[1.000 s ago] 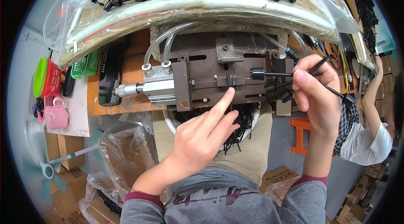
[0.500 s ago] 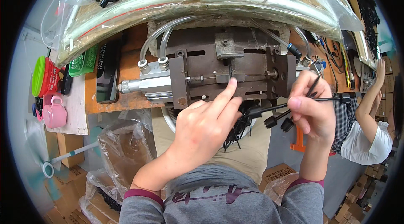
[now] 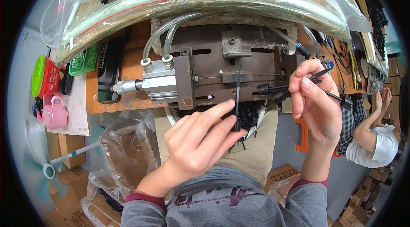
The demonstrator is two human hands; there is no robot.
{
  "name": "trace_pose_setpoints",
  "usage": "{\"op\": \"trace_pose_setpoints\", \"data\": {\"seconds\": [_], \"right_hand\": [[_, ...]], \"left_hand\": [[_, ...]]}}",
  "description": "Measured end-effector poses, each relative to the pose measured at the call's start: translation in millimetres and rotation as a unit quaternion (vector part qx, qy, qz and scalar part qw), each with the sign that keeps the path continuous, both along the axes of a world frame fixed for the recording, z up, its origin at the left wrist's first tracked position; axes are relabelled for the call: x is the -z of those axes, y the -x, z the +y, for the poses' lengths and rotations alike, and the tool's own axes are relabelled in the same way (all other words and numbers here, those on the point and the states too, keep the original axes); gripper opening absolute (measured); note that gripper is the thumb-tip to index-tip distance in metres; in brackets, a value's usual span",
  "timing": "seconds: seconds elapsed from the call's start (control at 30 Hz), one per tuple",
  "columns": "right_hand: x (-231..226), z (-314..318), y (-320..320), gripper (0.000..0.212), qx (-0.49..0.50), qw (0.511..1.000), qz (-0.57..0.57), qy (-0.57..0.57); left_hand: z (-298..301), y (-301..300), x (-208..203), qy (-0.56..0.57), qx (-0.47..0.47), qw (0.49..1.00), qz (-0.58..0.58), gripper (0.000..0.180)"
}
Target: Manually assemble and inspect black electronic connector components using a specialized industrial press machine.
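Observation:
My left hand (image 3: 198, 139) reaches in front of a dark metal clamping fixture (image 3: 209, 62). Its fingertips are at a thin black plastic rod with a thicker end (image 3: 238, 107), which points from the fixture's small centre block (image 3: 232, 77) toward me. My left thumb is hidden below the fingers. To the right, raised beside the fixture, my right hand (image 3: 318, 99) is closed on several similar black plastic rods (image 3: 277, 92), their thick ends sticking out on both sides. More black rods (image 3: 252, 118) lie in a white bowl on my lap, partly covered by my left hand.
A silver air cylinder (image 3: 158, 86) with clear hoses sits left of the fixture. Beyond it, a plastic-wrapped ledge (image 3: 205, 3) carries a heap of black parts. A phone (image 3: 109, 73), a green basket (image 3: 84, 61) and a pink cup (image 3: 55, 114) stand left. Another person (image 3: 373, 141) works at right.
My left hand has drawn back from the centre block toward me, and the black rod there now extends nearer to me. My right hand has lifted slightly, its rods turned.

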State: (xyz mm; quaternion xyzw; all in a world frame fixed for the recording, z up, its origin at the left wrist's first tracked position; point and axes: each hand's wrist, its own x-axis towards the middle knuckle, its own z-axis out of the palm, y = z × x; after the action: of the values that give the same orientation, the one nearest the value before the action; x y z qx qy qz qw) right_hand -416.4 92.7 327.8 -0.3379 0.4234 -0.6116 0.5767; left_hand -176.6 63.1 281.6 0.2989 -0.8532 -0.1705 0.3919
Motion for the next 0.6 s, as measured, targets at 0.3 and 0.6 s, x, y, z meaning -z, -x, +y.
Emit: {"op": "trace_pose_setpoints", "data": {"seconds": [0.3, 0.6], "right_hand": [[0.0, 3.4, -8.4, 0.024, 0.067, 0.989, 0.133, -0.008], [0.8, 9.1, -14.5, 0.017, 0.103, 0.981, 0.163, -0.029]], "left_hand": [[-11.1, 24.5, 12.7, 0.119, -0.031, 0.981, -0.149, 0.024], [-12.0, 27.6, 2.6, 0.101, -0.012, 0.977, -0.189, 0.022]]}}
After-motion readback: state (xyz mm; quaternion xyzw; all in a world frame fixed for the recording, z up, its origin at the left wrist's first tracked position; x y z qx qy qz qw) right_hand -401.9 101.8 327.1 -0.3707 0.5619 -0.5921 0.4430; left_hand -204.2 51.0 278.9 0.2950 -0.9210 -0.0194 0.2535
